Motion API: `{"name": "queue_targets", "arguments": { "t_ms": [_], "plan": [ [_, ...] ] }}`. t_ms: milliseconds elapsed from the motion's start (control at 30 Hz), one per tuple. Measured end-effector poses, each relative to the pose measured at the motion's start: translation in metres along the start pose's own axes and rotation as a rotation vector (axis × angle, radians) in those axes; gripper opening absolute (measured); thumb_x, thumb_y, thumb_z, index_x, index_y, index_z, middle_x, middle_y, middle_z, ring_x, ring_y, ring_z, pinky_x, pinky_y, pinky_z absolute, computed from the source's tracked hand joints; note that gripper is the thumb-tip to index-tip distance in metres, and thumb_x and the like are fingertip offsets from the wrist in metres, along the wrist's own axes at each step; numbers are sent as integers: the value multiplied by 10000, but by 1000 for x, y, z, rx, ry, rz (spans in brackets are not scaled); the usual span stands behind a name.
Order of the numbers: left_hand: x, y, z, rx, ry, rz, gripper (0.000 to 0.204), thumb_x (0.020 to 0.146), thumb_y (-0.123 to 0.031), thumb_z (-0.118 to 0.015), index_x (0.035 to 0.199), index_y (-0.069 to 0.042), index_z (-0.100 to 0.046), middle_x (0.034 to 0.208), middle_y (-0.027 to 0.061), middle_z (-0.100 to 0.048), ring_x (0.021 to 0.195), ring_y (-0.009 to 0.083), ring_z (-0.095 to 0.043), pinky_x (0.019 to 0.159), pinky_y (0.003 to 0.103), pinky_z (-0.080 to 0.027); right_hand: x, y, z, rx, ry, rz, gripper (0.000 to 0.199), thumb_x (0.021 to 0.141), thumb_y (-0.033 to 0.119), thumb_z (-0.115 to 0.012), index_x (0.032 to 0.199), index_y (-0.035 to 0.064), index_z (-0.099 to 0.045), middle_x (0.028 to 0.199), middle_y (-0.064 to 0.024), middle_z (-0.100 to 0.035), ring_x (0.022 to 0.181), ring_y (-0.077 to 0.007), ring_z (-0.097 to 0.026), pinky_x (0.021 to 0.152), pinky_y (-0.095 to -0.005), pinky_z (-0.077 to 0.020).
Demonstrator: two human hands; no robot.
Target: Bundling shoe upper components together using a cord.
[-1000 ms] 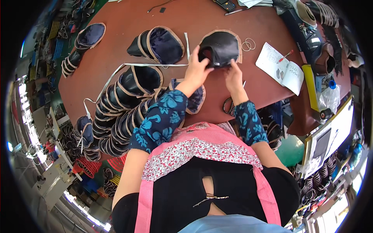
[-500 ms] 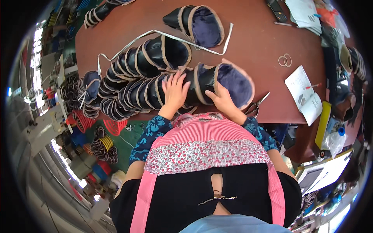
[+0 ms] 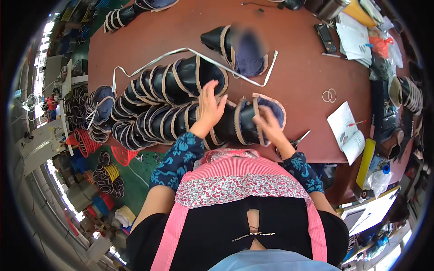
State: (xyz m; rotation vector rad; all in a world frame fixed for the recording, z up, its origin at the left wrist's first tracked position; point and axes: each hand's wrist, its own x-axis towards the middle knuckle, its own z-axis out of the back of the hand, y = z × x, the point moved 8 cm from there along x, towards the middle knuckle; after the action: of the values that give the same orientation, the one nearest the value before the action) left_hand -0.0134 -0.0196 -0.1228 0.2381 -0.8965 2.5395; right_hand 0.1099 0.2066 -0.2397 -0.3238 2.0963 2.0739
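Two rows of nested black shoe uppers with tan edging and dark fluffy lining lie on the table, a far row (image 3: 186, 77) and a near row (image 3: 178, 121). Over the gap between them my left hand (image 3: 209, 110) is raised, fingers stretched out and holding nothing. My right hand (image 3: 270, 127) is at the right end of the near row, close to the lined opening of its last upper (image 3: 247, 121). Its fingers are slightly blurred but look loosely apart. Farther back lies a separate upper (image 3: 226, 43), partly blurred. A white strip (image 3: 153, 56) runs behind the far row.
Scissors (image 3: 299, 140) lie right of my right hand, near the front edge. An open notebook (image 3: 342, 126) with a red pen, two rings (image 3: 329, 95), a handheld device (image 3: 325, 38) and papers (image 3: 352, 38) are at the right. Red baskets (image 3: 122, 154) stand below the left edge.
My left hand has lifted off the near row and shifted slightly right. My right hand has drawn back from the upper's side to its open end. The view has shifted, showing more of the table's far side.
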Motion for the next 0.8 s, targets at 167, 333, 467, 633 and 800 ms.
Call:
{"name": "queue_targets", "arguments": {
  "t_ms": [167,333,467,633,800],
  "plan": [
    [133,65,-39,-472,-172,504,1102,976,-543,-801,1698,35,-203,1683,338,-334,1525,452,-414,1238,525,-380,95,53,85,77,-330,88,321,1127,231,-651,1329,-14,-698,1148,-89,-776,1053,-153,-706,938,-319,-558],
    [185,147,-69,-1057,-39,1159,1092,959,-698,-727,1732,-114,-223,1741,230,-353,1497,479,-467,1080,785,-420,212,99,47,190,-93,-57,513,1107,424,-662,1395,-1,-684,1325,-164,-768,1177,-233,-729,1009,-369,-542],
    [200,141,-92,-1452,-93,894,520,1016,-329,-788,1451,-128,-585,1376,140,-661,1297,397,-637,1048,655,-530,251,142,31,629,-60,-137,655,1062,432,-737,1507,-25,-589,1426,-175,-700,1299,-247,-665,1101,-377,-495],
    [163,60,-29,-1448,36,497,436,914,-11,-678,1350,-30,-667,1126,43,-702,1056,184,-685,992,345,-552,218,175,27,420,121,42,339,924,77,-851,1240,19,-743,1079,-28,-758,988,-150,-707,898,-334,-567],
    [137,-40,21,-1408,230,262,223,923,-24,-789,1080,-58,-635,1413,112,-622,1261,217,-625,1172,372,-444,117,153,59,158,148,-59,598,838,-14,-897,1396,1,-684,1285,-95,-762,1197,-234,-713,1028,-400,-592]
  ]
}}
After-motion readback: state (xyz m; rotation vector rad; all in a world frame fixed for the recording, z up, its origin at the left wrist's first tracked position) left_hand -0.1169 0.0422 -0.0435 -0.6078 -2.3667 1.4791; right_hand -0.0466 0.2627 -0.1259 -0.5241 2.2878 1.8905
